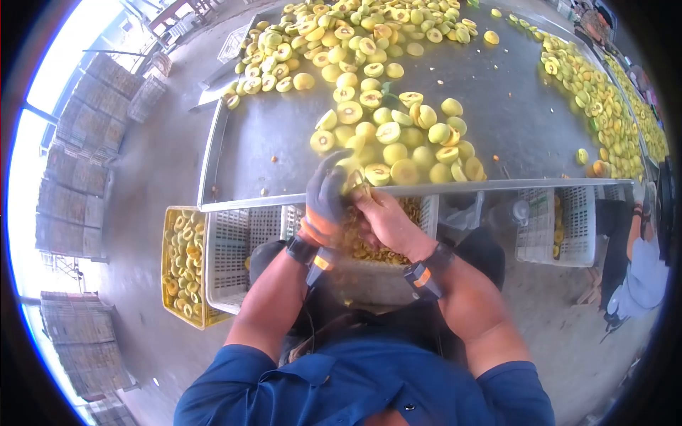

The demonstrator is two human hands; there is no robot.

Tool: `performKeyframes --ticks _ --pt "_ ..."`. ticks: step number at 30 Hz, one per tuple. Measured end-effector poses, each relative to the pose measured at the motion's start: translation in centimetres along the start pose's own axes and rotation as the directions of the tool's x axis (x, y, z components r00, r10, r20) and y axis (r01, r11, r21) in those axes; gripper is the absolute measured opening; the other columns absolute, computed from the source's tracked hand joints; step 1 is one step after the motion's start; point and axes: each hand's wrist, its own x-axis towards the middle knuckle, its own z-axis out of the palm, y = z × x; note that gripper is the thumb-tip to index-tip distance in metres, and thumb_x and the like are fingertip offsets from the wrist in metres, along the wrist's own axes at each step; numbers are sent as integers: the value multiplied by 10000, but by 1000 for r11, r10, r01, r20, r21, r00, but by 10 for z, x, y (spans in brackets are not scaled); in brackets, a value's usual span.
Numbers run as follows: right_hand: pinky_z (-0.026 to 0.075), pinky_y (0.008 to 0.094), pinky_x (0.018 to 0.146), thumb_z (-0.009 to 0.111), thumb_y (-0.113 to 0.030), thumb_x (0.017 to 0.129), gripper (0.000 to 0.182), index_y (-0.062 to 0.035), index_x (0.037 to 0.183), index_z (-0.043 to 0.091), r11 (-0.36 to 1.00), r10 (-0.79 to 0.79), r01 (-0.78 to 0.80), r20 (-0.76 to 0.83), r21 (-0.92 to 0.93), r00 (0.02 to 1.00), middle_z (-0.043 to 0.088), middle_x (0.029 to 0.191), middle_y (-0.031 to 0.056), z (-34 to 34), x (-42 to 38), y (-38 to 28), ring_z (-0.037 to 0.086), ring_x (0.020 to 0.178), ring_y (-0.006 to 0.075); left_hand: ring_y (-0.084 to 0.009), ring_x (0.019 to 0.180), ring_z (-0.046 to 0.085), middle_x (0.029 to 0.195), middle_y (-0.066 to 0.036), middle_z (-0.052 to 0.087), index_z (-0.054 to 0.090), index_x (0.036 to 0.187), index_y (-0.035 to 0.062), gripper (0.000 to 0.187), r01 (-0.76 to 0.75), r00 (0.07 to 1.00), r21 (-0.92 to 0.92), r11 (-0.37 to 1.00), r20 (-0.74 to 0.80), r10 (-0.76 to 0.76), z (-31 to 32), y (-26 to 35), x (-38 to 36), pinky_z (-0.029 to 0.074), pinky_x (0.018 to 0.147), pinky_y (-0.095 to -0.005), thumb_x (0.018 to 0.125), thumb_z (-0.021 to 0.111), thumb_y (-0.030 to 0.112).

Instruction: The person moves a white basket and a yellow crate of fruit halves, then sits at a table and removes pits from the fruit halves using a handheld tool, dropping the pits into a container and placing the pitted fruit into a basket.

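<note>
My left hand (327, 195), in a dark glove with an orange cuff, is closed round a yellow-green stone fruit (352, 182) at the table's near edge. My bare right hand (389, 221) meets it there, fingers closed on something small that I cannot make out, its tip against the fruit. Just beyond my hands lies a pile of halved yellow-green stone fruit (405, 171), several with the brown centre showing. Below them stands a crate of brown-yellow scraps (387, 248), partly hidden by my hands and wrists.
The metal table (270, 153) has a raised rim and a larger fruit heap (341, 42) at the back. More fruit (597, 92) lies to the right. A yellow crate of fruit (186, 270) and white crates (229, 284) stand below. Another person (639, 270) sits at right.
</note>
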Motion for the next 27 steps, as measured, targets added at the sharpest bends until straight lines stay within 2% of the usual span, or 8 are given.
performKeyframes --ticks 2,5,9,17,19,21,24,27 --pt "516 476 907 480 -368 1154 451 53 1223 627 960 -217 201 -60 -197 974 723 976 206 0 3 6 698 969 353 -165 1047 652 1179 -75 721 679 1354 -2 350 145 989 -290 946 1 -151 2 -6 4 533 906 -301 1075 524 141" --pt "515 456 895 493 -375 1152 464 62 1203 641 793 -339 215 -120 -570 933 721 964 191 8 3 19 687 953 318 -187 965 677 1093 -74 741 711 1280 8 304 3 981 151 989 -194 27 7 -20 7 548 844 -318 1039 579 138" --pt "513 448 901 499 -376 1149 467 64 1184 652 919 -302 299 26 -256 953 732 1001 191 10 1 17 678 962 304 -283 896 722 1012 -135 746 743 1172 32 272 -68 966 732 678 -122 229 -2 -22 4 579 778 -368 903 716 68" --pt "517 415 924 500 -346 1153 446 68 1234 647 924 -321 318 20 -211 947 735 1053 161 14 3 34 662 991 252 -396 965 723 1062 -170 742 731 1196 28 371 -179 947 693 698 -71 313 -3 -21 1 593 850 -429 827 748 64" --pt "507 410 955 501 -339 1154 443 70 1243 644 999 25 -21 80 -50 996 738 1078 160 12 -6 11 659 1034 254 -398 949 718 1052 -171 738 735 1167 28 350 -150 945 572 806 -157 287 0 -20 1 585 845 -432 820 739 76" --pt "518 398 911 503 -333 1154 432 67 1236 644 998 56 -54 115 -15 992 735 1051 152 10 -11 4 669 992 246 -401 939 714 1045 -174 735 733 1147 27 338 -124 944 401 908 -235 232 8 -15 -3 578 842 -436 815 737 91" --pt "494 345 673 513 -366 1152 401 17 1179 625 963 -240 251 109 -96 965 650 895 90 14 -11 14 621 744 184 -380 941 722 1034 -166 737 728 1125 25 323 -349 910 608 713 38 414 -3 1 3 575 829 -428 816 749 117" --pt "373 279 435 525 -456 1148 397 -67 1086 571 993 -118 114 178 30 977 491 731 -4 15 -10 22 471 497 98 -357 952 737 1029 -160 744 726 1124 23 340 -312 944 541 781 88 317 -10 -16 -6 583 829 -419 818 775 164"
